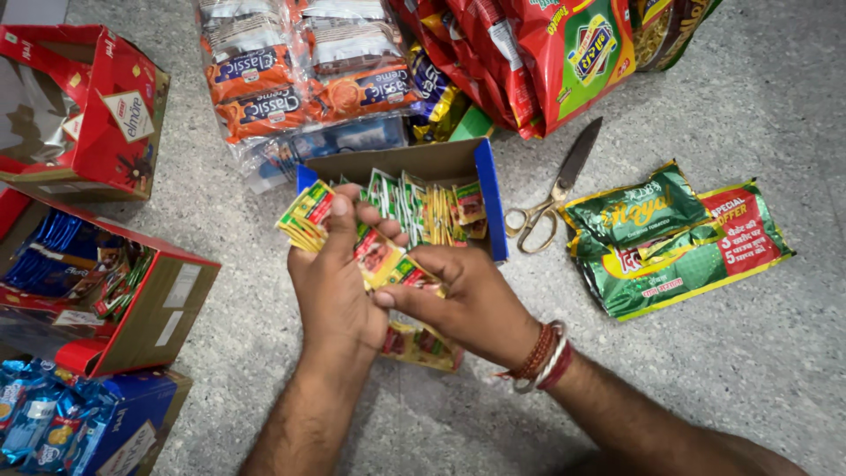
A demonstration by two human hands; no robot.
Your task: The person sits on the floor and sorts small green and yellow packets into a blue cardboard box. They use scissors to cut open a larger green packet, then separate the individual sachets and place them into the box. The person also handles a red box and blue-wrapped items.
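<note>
My left hand (330, 282) grips a strip of small yellow, green and red sachets (307, 213), its thumb pressed on the top of the stack. My right hand (467, 295) pinches the lower end of the same strip (392, 264), with threads and bangles on the wrist. Both hands hover just in front of an open blue cardboard box (489, 189) that holds several more of the same sachets standing upright. More sachets (423, 345) hang or lie below my right hand.
Scissors (551, 194) lie right of the box. An emptied green and red wrapper (674, 238) lies further right. Biscuit packs (300, 75) and red snack bags (546, 53) are behind. Open red cartons (84, 115) (159, 308) and a blue one (132, 423) stand at left.
</note>
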